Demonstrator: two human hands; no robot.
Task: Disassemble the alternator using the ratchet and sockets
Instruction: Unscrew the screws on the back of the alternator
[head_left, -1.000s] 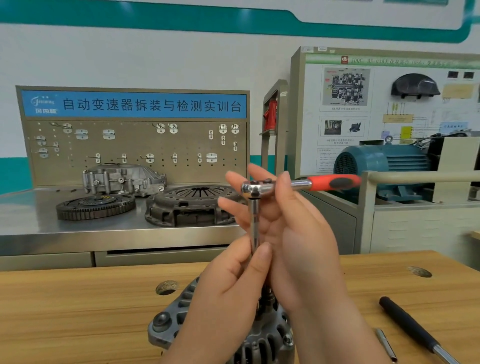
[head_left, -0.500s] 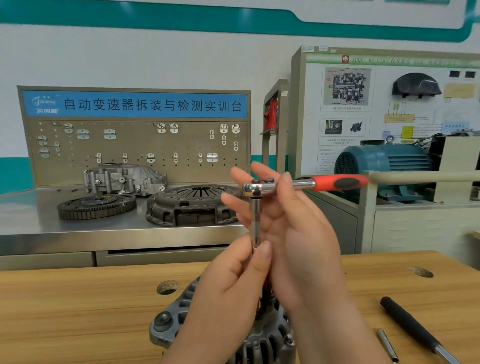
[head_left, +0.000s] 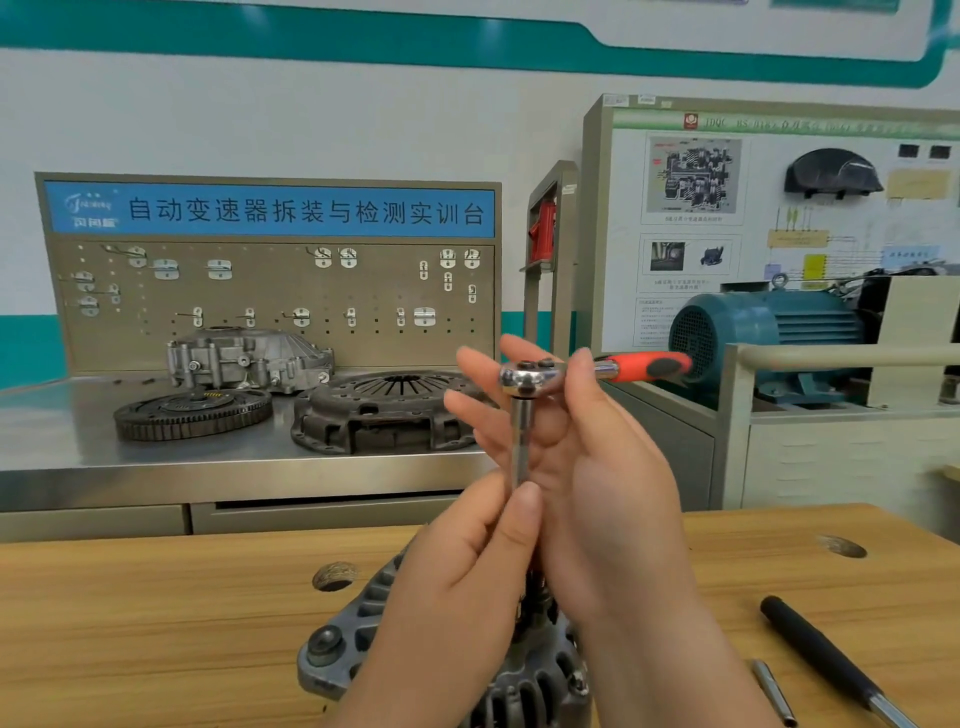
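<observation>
A grey alternator (head_left: 363, 623) stands on the wooden bench (head_left: 130, 623) at the bottom centre, largely hidden by my hands. A chrome extension bar (head_left: 521, 441) rises upright from it to the head of a ratchet with a red and black handle (head_left: 644, 366), which points right. My left hand (head_left: 457, 597) pinches the lower part of the bar with thumb and curled fingers. My right hand (head_left: 613, 493) holds the ratchet by its neck, thumb in front and straight fingers behind the head. The socket end is hidden.
A black-handled tool (head_left: 815, 649) and a small metal rod (head_left: 774, 691) lie on the bench at the right. The bench top has round holes (head_left: 335, 577). Behind, a steel counter carries a flywheel (head_left: 192, 413), a clutch cover (head_left: 384, 410) and a housing (head_left: 249, 358). A blue motor (head_left: 769, 327) stands far right.
The ratchet handle has swung a little and now looks shorter. Both hands keep their holds in nearly the same place.
</observation>
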